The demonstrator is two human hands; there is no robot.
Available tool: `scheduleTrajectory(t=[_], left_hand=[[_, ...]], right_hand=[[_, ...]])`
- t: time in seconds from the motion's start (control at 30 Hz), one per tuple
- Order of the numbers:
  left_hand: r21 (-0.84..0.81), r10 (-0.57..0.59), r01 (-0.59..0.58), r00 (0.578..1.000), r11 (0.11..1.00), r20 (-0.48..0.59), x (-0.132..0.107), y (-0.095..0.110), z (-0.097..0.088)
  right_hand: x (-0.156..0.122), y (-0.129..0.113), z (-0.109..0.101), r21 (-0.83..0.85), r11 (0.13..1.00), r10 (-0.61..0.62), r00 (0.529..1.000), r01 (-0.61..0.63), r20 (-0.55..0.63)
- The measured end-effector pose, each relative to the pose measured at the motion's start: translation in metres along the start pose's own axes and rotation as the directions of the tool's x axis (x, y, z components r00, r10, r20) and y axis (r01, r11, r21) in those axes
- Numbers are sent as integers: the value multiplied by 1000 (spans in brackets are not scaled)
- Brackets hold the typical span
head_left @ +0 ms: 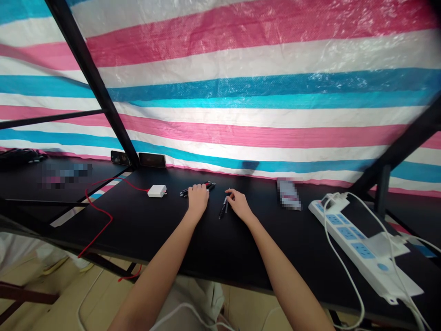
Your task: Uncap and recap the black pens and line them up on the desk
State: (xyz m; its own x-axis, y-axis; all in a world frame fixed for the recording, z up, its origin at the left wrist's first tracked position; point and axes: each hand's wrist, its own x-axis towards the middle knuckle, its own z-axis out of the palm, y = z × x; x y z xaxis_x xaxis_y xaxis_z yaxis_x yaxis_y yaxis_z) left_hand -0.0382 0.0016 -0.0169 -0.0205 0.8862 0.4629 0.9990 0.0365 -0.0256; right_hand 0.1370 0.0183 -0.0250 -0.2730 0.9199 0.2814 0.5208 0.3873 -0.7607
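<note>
Both my arms reach forward over a black table [213,248]. My left hand [197,197] lies palm down on a small bunch of black and red pens [210,185], fingers curled over them. My right hand [240,204] rests just right of it, its fingertips pinching one or two dark pens [223,208] that lie on the table. Whether the left hand grips the pens or only covers them is unclear.
A white charger block [157,191] with a red cable [99,211] lies to the left. A white and blue power strip [358,246] with white cords sits at the right. Two phones [151,160] lean at the back against a striped tarp. Black frame bars cross both sides.
</note>
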Motion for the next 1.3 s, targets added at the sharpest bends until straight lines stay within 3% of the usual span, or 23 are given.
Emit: scheduleTrajectory(t=[0.1, 0.3, 0.5, 0.7, 0.93, 1.1, 1.2, 1.3], left_hand=[[-31, 11, -11, 1000, 999, 7, 0, 1, 1], [-56, 21, -18, 999, 998, 49, 0, 3, 0], [-62, 38, -35, 998, 997, 46, 1, 5, -1], [-153, 55, -47, 997, 987, 48, 2, 11, -4], [-224, 113, -108, 994, 969, 10, 2, 15, -10], [-295, 187, -203, 979, 934, -82, 1, 19, -18], [-315, 248, -274, 961, 909, -119, 0, 21, -22], [-319, 361, -383, 924, 867, -127, -1, 22, -23]], right_hand=[[2, 2, 1, -70, 997, -37, 999, 37, 0], [0, 2, 0, -152, 988, -3, 999, -3, -38], [-10, -14, -1, -299, 949, -79, 995, 94, 61], [-10, -18, -3, -300, 947, -76, 987, 117, 144], [-10, -17, -2, -284, 949, -100, 984, 138, 147], [-8, -15, -3, -141, 987, -59, 994, 71, 91], [-5, -12, -2, 62, 998, 28, 998, -31, 52], [-1, -9, -1, 303, 949, 102, 995, -92, -17]])
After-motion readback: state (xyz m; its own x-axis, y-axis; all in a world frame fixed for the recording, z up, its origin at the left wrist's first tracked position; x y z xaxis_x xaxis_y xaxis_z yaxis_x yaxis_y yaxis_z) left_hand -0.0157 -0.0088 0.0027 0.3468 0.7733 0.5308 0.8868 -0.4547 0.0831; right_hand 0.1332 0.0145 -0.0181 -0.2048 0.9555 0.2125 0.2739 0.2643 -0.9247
